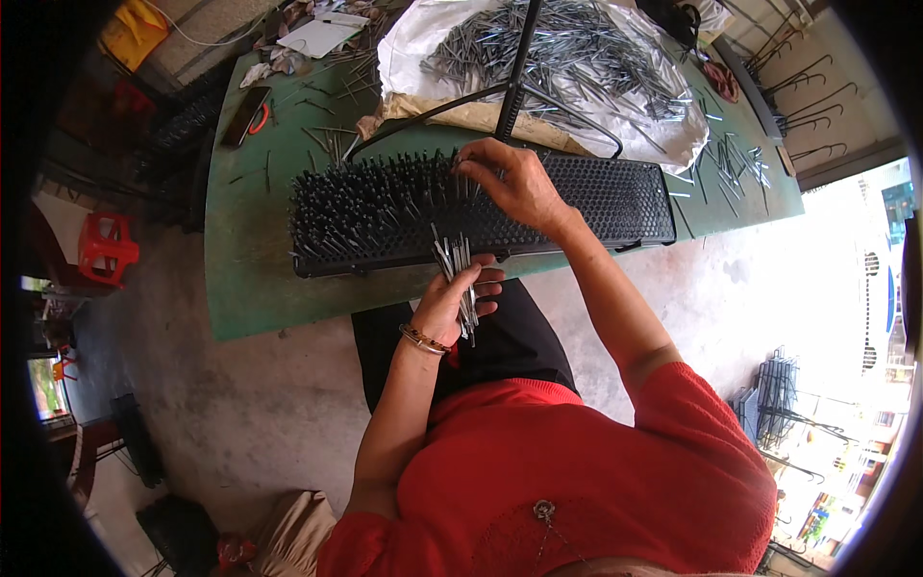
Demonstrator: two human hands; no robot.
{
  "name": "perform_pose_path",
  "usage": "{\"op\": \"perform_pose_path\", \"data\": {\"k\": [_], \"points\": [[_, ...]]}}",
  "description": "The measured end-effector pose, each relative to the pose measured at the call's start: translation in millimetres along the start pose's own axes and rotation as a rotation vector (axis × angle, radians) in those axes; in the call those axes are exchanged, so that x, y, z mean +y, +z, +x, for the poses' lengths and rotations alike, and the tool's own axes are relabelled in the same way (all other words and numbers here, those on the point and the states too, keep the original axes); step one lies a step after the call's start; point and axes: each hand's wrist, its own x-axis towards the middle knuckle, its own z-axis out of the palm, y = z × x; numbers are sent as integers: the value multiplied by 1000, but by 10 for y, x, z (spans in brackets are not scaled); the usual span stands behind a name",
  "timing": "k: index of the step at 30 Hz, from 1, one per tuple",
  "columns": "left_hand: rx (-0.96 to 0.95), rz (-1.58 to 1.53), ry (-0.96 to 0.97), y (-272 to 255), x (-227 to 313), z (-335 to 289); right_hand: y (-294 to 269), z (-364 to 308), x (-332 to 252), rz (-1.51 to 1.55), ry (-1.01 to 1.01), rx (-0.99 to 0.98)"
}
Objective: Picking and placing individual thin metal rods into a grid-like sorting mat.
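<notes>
A bundle of thin silvery metal rods [461, 279] lies across the palm of my left hand [449, 300], held under the thumb just in front of a long black perforated rack [586, 207]. Many similar rods [356, 202] stand upright and close together in the holes of the rack's left part. On its right part the holes show bare. My right hand [519, 185] is over the rack's middle, at the edge of the standing rods, with thumb and forefinger pinched on the top of a metal rod, largely hidden by the fingers.
Behind the rack, a heap of loose rods [567, 58] lies on a white sheet [409, 48]. A black metal stand [514, 96] rises between them. The green table [250, 279] also carries scattered rods, a phone [244, 113] and a notebook [322, 37]. A red stool [106, 248] stands left.
</notes>
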Motion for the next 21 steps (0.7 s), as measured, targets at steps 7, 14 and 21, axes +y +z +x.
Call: {"op": "perform_pose_path", "data": {"k": [7,14,21], "points": [[1,1,4,-5,-10,8,83,-49,74,29,-66,92],[3,-1,3,-10,-9,5,151,-191,22,-65,-42,191],[-4,-3,10,-17,-13,16,195,-246,16,-121,-87,228]]}}
